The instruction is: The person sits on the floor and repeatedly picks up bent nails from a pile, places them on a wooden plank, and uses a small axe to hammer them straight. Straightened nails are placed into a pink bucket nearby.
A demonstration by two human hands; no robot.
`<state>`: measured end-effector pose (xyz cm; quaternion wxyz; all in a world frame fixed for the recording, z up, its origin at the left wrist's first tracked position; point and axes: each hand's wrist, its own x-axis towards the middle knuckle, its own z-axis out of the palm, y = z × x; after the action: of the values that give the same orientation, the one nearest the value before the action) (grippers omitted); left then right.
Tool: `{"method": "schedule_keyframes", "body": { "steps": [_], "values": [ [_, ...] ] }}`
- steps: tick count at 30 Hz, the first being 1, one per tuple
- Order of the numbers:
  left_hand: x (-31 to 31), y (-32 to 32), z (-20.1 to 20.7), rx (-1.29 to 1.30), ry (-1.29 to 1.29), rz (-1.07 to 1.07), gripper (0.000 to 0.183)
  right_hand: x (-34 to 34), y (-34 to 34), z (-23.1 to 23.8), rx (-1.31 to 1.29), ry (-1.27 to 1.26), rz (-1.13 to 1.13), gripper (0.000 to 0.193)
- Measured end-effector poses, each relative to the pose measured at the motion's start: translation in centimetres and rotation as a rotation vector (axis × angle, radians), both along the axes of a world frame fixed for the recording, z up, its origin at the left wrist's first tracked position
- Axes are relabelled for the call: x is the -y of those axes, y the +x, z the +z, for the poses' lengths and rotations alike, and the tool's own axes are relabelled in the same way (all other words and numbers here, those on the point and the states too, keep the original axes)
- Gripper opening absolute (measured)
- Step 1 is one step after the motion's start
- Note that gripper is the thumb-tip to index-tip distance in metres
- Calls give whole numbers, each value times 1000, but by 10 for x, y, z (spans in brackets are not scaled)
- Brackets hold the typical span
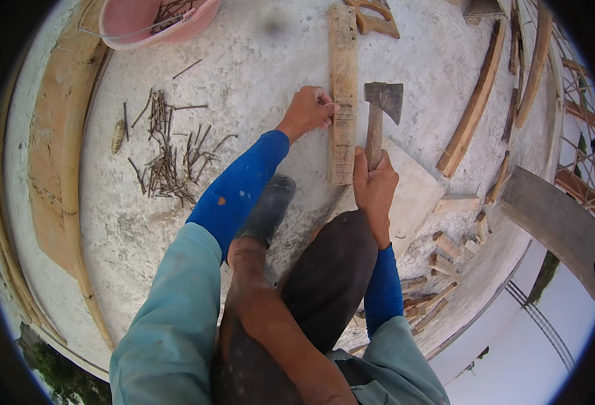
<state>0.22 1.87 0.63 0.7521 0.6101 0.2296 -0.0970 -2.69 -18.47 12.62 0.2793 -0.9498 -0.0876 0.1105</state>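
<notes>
My right hand [376, 187] is wrapped round the wooden handle of a hatchet [385, 98], whose dark head points away from me, just right of a narrow wooden board [343, 145]. At the board's left edge is my left hand [309, 109], its fingers curled and pinched together. A thin dark line lies on the board by those fingertips; whether they hold it I cannot make out. Left of my arm, a loose pile of rusty nails [169, 158] is spread on the concrete.
A pink bucket [125, 42] with more nails stands far left, and a handsaw [377, 19] lies beyond the board. Timber strips [473, 108] lie at the right, with several small wood blocks [446, 263] nearer me. A long plank [58, 155] and bamboo poles line the left.
</notes>
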Motion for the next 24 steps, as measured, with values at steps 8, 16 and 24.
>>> {"method": "schedule_keyframes", "body": {
  "steps": [8, 16, 24],
  "values": [
    [-3, 0, 0, -12, -89, 16, 21, -1, -1, -10, -118, -41, -53, 48],
    [-3, 0, -1, 2, -100, 22, 21, 3, 1, -22, 4, -99, -7, 45],
    [0, 0, 0, -50, -143, 66, 18, 6, 1, -17, 22, 29, -94, 46]
  ]
}}
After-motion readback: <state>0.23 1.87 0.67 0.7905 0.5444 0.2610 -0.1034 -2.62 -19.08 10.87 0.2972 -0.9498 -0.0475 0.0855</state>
